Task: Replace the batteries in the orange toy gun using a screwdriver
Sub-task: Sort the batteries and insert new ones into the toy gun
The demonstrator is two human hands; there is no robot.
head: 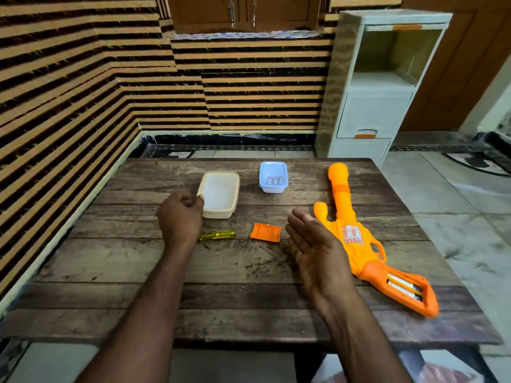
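Curling inward, the fingers of the left hand point(181, 217) sit against the near left corner of the cream container point(219, 194); whether this grip pinches the rim or encloses something small cannot be told. The right hand point(315, 250) hovers over the tabletop point(138, 272) with its grip fully open, fingers straight, palm turned leftward, holding nothing.

Just right of that hand lies the one orange toy gun point(356, 236), flat on the right side of the tabletop, muzzle pointing away from the person and stock nearest. It is bright orange plastic with a pale label on the body. The battery compartment point(405, 287) in the stock stands uncovered, showing at least two batteries side by side.

Between the hands lie one orange cover point(266, 232) and one screwdriver point(218, 234) with a clear yellow handle, its tip end hidden under the left wrist.

There are two open containers. The cream one shows only a pale interior. The smaller blue container point(273, 176), farther back, holds about three small cylindrical items, too blurred to identify.
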